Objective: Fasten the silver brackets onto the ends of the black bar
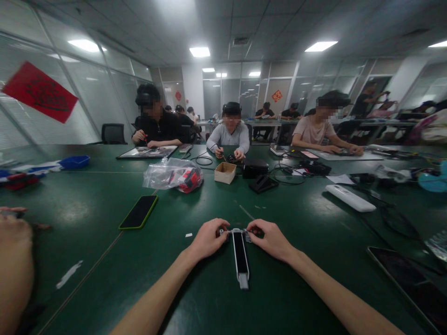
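Note:
A long, narrow device (240, 256) with a black face and a pale frame lies on the green table, its light grey tab pointing toward me. At its far end, my left hand (208, 239) pinches a small metal part (224, 232) on the left side. On the opposite side, my right hand (270, 239) has its fingers closed on another small metal part (247, 235). Both parts sit against the device's far corners, and my fingers partly cover them. Whether they are fixed to the device I cannot tell. Left of my left hand lies a small white scrap (189, 235).
A phone with a lime-green edge (138, 212) lies to the left, beyond it a plastic bag (164, 174) with red contents. Ahead stands a small open box (225, 172). On the right are a white device (350, 197), cables and a dark tablet (412, 284). Another person's hand (14, 246) is at far left.

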`<state>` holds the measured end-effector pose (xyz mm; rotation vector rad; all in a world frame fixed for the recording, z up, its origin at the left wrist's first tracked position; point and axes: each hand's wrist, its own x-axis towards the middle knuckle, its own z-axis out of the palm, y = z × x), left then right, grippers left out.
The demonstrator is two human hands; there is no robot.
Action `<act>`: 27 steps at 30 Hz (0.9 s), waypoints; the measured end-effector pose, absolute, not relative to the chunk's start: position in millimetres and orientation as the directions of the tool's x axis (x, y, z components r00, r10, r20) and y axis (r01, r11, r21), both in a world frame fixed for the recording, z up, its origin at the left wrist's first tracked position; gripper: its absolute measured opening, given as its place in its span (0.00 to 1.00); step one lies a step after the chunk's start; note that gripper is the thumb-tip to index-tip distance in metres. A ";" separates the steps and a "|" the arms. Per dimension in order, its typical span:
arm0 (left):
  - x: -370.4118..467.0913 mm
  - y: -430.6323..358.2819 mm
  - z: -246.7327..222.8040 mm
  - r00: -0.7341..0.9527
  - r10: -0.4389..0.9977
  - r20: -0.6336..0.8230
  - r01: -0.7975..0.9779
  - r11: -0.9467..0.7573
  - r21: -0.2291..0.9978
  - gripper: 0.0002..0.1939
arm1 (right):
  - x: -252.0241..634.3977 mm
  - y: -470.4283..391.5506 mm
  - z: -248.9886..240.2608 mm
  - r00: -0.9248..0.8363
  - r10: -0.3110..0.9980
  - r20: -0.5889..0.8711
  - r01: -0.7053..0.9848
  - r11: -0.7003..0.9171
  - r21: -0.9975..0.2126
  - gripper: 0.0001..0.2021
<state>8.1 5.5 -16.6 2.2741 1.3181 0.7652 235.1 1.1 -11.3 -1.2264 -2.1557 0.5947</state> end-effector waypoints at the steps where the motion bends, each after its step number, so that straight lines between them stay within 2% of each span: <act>1: 8.0 5.4 -16.4 0.406 0.878 0.253 0.659 -0.473 0.585 0.12 | 235.4 0.9 -11.2 -0.405 0.876 0.261 0.613 0.473 -0.633 0.06; 8: 7.0 4.1 -14.4 0.411 0.874 0.261 0.660 -0.482 0.576 0.12 | 235.8 -0.7 -10.2 -0.405 0.882 0.240 0.633 0.460 -0.623 0.06; 14: 7.0 3.9 -14.0 0.410 0.875 0.256 0.656 -0.478 0.584 0.12 | 237.4 0.4 -12.1 -0.418 0.860 0.293 0.631 0.507 -0.587 0.06; 27: 7.8 3.8 -15.1 0.413 0.871 0.267 0.652 -0.487 0.581 0.12 | 239.4 0.9 -10.9 -0.456 0.849 0.267 0.657 0.523 -0.542 0.12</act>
